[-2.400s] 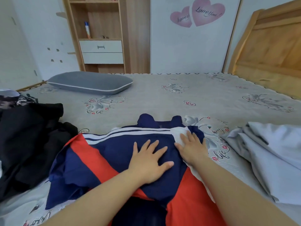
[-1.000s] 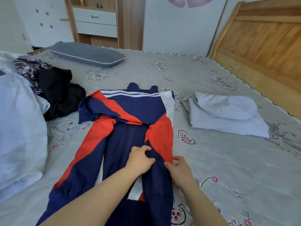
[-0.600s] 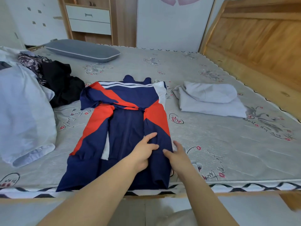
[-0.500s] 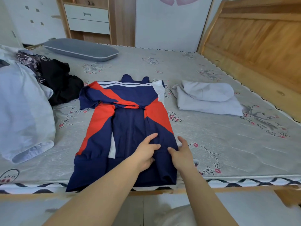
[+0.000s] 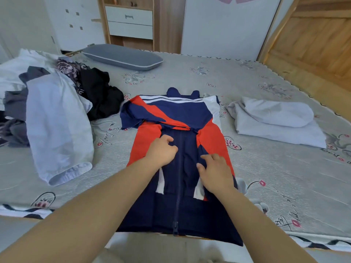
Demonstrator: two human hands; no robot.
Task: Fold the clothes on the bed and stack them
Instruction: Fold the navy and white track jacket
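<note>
A navy, red and white zip jacket (image 5: 182, 114) lies front up on the bed (image 5: 190, 73), collar away from me. Its sleeves are folded in over the chest and its hem hangs over the near bed edge. My left hand (image 5: 162, 151) sits left of the zip at mid body, fingers curled into the navy cloth. Just right of the zip, my right hand (image 5: 215, 169) rests on the jacket with its fingers lying on the fabric. A folded white garment (image 5: 275, 120) lies to the jacket's right.
An unfolded heap lies at the left: a pale blue garment (image 5: 55, 126), a black one (image 5: 98, 92) and patterned cloth. A grey pillow (image 5: 123, 56) sits at the far side. The wooden headboard (image 5: 313, 44) rises on the right, and a drawer cabinet (image 5: 129, 21) stands behind the bed.
Both hands have moved up from the jacket's lower right side to either side of the zip. The zip front now shows down the middle, and the hem reaches over the bed edge.
</note>
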